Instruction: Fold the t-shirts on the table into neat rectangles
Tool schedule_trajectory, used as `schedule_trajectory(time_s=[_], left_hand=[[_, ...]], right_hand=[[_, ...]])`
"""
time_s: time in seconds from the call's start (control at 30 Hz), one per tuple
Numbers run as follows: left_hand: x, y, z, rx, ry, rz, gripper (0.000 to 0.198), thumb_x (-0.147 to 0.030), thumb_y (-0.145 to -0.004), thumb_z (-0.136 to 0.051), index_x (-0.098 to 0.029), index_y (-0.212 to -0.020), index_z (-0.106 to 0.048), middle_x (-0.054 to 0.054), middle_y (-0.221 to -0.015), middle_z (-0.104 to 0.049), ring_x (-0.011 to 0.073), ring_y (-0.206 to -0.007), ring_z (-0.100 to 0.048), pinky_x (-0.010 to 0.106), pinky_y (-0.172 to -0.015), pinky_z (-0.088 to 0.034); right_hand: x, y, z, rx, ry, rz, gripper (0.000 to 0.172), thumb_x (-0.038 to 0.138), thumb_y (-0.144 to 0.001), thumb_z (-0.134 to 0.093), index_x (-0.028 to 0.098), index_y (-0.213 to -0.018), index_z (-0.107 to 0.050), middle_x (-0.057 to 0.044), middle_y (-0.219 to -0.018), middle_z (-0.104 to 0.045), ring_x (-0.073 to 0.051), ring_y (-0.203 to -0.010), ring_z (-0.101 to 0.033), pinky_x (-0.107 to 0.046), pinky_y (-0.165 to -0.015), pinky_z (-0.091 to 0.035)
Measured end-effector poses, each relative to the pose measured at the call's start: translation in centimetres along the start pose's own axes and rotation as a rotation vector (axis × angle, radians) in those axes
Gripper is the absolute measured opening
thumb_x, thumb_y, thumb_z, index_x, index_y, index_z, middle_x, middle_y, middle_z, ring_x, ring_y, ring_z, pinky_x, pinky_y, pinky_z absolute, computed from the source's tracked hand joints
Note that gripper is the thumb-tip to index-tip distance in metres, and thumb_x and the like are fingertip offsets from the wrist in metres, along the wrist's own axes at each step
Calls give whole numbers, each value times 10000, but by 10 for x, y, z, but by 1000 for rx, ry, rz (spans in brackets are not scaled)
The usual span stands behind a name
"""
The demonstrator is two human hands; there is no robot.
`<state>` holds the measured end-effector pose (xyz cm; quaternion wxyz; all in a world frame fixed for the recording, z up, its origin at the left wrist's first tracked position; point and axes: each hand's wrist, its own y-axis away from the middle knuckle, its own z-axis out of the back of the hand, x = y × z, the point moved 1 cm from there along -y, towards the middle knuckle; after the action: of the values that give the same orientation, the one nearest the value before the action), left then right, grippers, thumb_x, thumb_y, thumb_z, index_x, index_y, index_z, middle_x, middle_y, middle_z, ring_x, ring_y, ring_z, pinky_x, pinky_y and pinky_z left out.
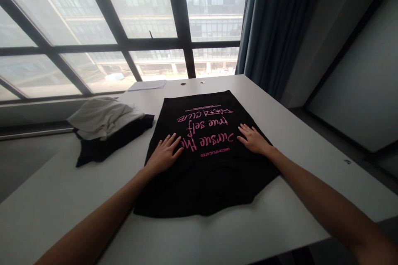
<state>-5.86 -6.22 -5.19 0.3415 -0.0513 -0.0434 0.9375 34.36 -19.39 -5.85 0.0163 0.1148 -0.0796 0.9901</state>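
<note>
A black T-shirt [205, 186] with pink lettering lies spread out on the white table. Its print appears upside down from where I look, and no sleeves show at its sides. My left hand [164, 153] rests flat on the shirt's left part, fingers spread, beside the large lettering. On the right part lies my right hand [253, 138], also flat with its fingers stretched out toward the print. Neither hand grips the cloth.
Left of the shirt, a crumpled light grey garment [104, 118] lies on a black one [115, 147]. Papers [147, 85] sit near the far edge of the white table [311, 165]. Behind are large windows [137, 0] and a dark blue curtain [273, 20].
</note>
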Motion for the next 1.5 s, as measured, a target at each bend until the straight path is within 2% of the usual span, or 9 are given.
schedule_trajectory(time_s=[0.5,1.0,1.17,1.37,1.5], left_hand=[[1,0,-1,11,-14,4,655,-580,-1014,-306,-225,-1563,-355,74,-1655,-213,313,-1532,-156,548,-1212,-192],[2,0,-4,-6,-6,6,644,-569,-1009,-333,-233,-1557,-368,71,-1647,-237,314,-1526,-182,557,-1207,-210],[3,-1,-4,11,1,3,643,-567,-1012,-332,-240,-1566,-346,75,-1656,-202,314,-1531,-160,565,-1206,-199],[-7,7,15,42,-6,-25,653,-593,-1004,-365,-275,-1572,-323,75,-1660,-192,337,-1533,-127,599,-1201,-171],[-26,39,34,114,60,-184,648,-602,-1004,-385,-340,-1584,-260,24,-1664,-177,314,-1539,-107,582,-1224,-129]], right_hand=[[0,0,-1,12,5,-10,649,513,-1013,-337,143,-1545,-371,-130,-1629,-273,-260,-1521,-211,-524,-1225,-176],[0,-1,-1,7,-1,-12,636,516,-1016,-335,168,-1548,-370,-122,-1635,-265,-256,-1524,-200,-519,-1227,-175],[1,0,-1,2,0,-9,628,503,-1016,-350,165,-1545,-376,-131,-1627,-287,-266,-1519,-215,-524,-1225,-179],[12,5,11,-59,-33,53,602,474,-1013,-375,181,-1539,-390,-117,-1626,-294,-268,-1522,-205,-538,-1222,-189],[30,25,22,-33,-101,148,585,478,-1013,-391,239,-1547,-383,-80,-1628,-295,-274,-1521,-201,-549,-1226,-184]])
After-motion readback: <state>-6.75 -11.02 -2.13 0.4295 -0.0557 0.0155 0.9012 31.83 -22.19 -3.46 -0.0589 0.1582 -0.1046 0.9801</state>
